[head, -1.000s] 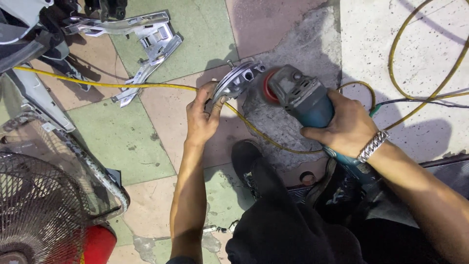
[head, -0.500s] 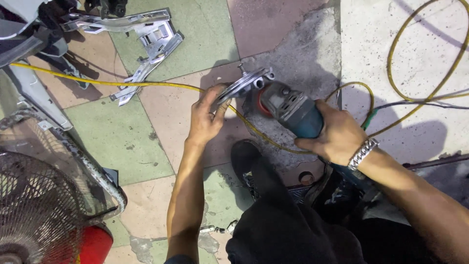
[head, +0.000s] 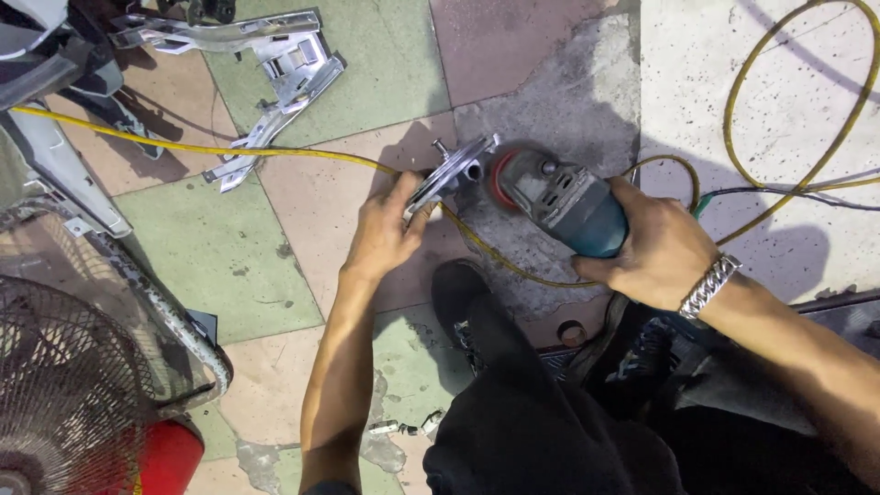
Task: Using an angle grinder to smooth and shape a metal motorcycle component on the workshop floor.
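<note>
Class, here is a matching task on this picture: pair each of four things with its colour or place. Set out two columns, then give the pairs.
Things
1. angle grinder
2. metal bracket
3. cable
4. fan

Colour or place
A. yellow, running across the floor tiles
B. bottom left corner, wire cage with a red base
C. held in the right hand, blue-green body
D. silver, held in the left hand

Pairs: 1-C, 2-D, 3-A, 4-B
</note>
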